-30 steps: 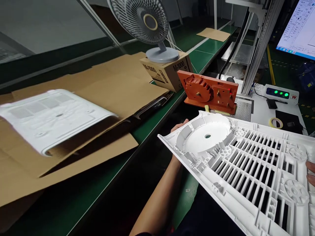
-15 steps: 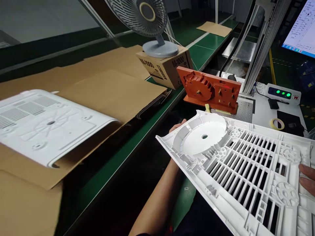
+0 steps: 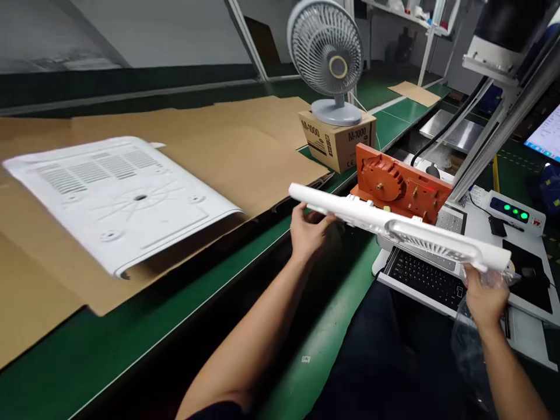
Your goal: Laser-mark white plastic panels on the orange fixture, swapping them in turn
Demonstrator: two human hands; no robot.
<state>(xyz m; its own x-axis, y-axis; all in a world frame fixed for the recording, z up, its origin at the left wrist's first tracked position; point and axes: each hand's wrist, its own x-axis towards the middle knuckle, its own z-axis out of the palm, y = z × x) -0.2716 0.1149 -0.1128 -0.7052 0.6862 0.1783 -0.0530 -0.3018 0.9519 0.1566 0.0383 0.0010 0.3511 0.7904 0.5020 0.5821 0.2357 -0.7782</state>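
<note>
Since the earlier frames, the held white panel [image 3: 339, 205] has tipped from showing its ribbed inside to nearly edge-on, and the right hand [image 3: 485, 294] has come fully into view. The left hand [image 3: 310, 233] grips the panel near its left end, thumb and fingers partly closed on the lower edge; the right hand is closed on the underside near the right end, clear plastic film [image 3: 470, 344] hanging beside it. The panel is up in the air, its long axis running across the view and sloping down to the right. Its left tip points toward the cardboard [image 3: 245, 146], with open room above. Its upper edge overlaps the orange fixture [image 3: 380, 175]; contact cannot be told. Below its right half is a keyboard [image 3: 424, 277]. A second white panel [image 3: 131, 204] lies on the cardboard.
</note>
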